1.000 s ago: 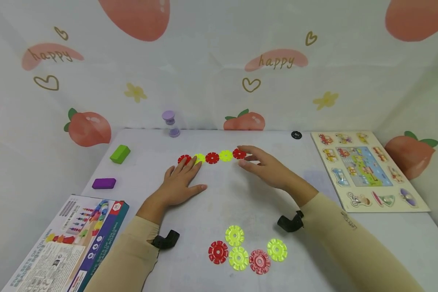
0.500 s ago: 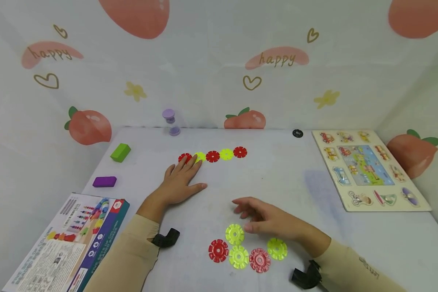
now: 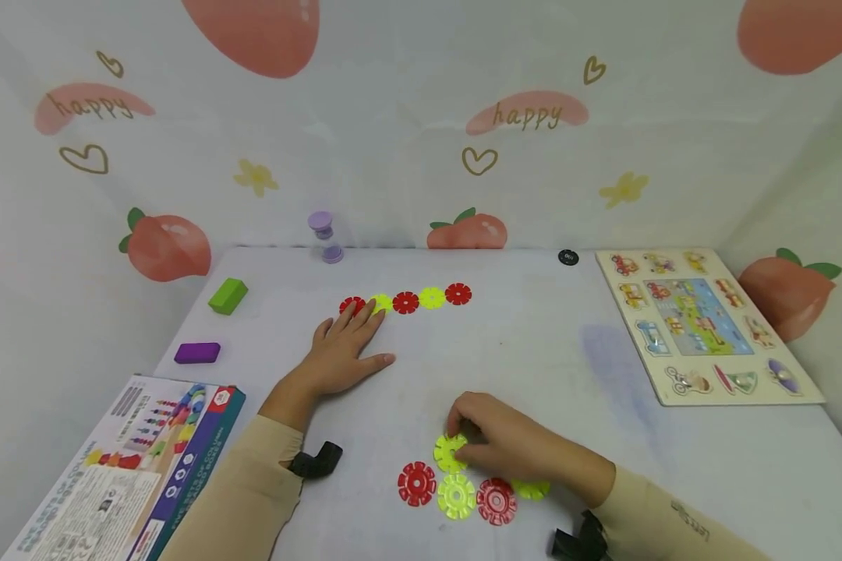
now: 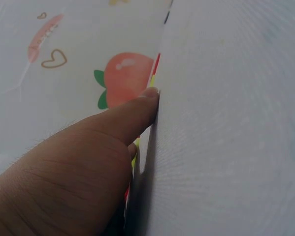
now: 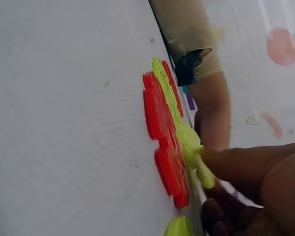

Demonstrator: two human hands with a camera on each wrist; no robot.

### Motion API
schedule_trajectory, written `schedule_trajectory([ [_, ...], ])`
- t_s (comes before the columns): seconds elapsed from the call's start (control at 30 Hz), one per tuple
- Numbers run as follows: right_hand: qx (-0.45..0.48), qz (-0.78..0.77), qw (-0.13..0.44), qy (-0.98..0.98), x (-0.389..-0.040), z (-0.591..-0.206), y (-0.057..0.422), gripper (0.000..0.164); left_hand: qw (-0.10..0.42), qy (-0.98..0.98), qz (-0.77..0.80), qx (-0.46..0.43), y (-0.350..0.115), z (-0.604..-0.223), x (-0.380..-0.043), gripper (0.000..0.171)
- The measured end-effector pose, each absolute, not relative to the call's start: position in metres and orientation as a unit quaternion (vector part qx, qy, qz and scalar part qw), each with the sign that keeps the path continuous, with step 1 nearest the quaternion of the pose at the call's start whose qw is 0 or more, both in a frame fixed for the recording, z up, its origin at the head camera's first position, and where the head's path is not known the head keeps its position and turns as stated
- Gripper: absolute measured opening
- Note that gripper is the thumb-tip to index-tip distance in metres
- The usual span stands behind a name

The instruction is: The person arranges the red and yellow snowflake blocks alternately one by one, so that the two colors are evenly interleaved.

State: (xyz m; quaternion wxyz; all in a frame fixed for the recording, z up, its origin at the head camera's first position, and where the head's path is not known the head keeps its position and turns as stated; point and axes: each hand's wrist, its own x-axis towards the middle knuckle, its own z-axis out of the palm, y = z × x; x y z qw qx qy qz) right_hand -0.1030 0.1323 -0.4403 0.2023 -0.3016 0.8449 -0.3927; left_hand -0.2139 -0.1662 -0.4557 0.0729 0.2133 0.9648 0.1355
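The right grip is narrow, thumb and finger pinching a yellow-green disc that tilts in the right wrist view. On the surface, just on the near side of this grip, lie a second yellow-green disc, a red disc to its left and a paler red disc to its right; the right wrist partly covers one more, a yellow-green piece. Well beyond, the left grip is wide, fingertips over the left end of a red-and-yellow row.
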Motion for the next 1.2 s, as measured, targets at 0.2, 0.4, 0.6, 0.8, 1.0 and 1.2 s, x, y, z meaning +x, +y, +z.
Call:
schedule_trajectory([
  [0.2,-0.245,-0.495,0.225,0.803,-0.119,-0.427,0.143,0.014,0.074,0.963,0.142,0.216,-0.166,-0.457,-0.212,0.085],
  [0.4,-0.138,-0.562,0.164,0.799,-0.164,-0.416,0.167,0.016,0.070,0.962,0.145,0.219,-0.166,-0.457,-0.212,0.085],
  [0.6,0.009,-0.590,0.104,0.801,-0.216,-0.426,0.191,0.021,0.072,0.963,0.145,0.216,-0.165,-0.458,-0.213,0.086],
  [0.8,0.067,-0.582,0.079,0.806,-0.233,-0.439,0.200,0.025,0.072,0.963,0.145,0.215,-0.165,-0.459,-0.213,0.086],
  [1.0,-0.061,-0.357,0.041,0.931,-0.221,-0.440,0.199,0.034,0.071,0.963,0.145,0.217,-0.166,-0.459,-0.213,0.086],
  [1.2,-0.167,-0.172,0.110,0.965,-0.214,-0.441,0.194,0.067,0.067,0.963,0.144,0.218,-0.168,-0.459,-0.214,0.086],
])
